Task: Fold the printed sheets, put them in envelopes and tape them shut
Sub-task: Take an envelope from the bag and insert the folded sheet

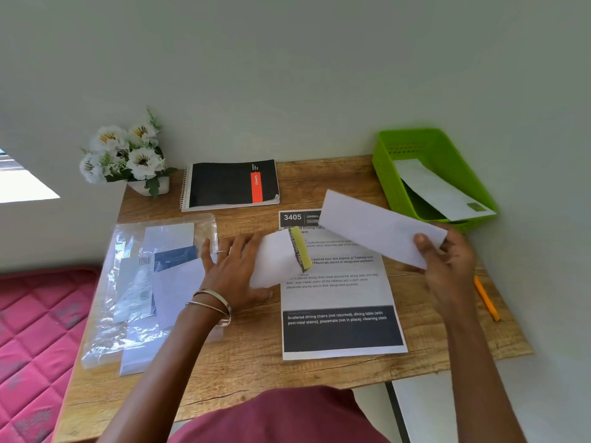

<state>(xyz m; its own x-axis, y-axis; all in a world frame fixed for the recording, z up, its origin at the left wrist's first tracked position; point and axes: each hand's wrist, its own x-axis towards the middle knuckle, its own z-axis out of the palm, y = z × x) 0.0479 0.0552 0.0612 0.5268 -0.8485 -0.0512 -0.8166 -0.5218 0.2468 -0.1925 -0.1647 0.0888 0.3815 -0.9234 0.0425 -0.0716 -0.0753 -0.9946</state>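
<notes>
We counted two hands. Right hand (pixel 447 260) pinched plain white envelope (pixel 380 228), long rectangle, tilted above tabletop (pixel 243 369). Left hand (pixel 230 270) curled round folded sheet (pixel 281 260), white with black-and-yellow printed edge. One flat printed sheet (pixel 342 295) lay under both on woodgrain. One more envelope sat in green plastic basket (pixel 425 148). Crinkly clear packet of envelopes (pixel 144 282) on left, one spiral notebook (pixel 232 183) behind.

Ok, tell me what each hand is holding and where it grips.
The right hand pinches a white envelope at its near right end. The left hand holds a folded printed sheet by its left end.
</notes>
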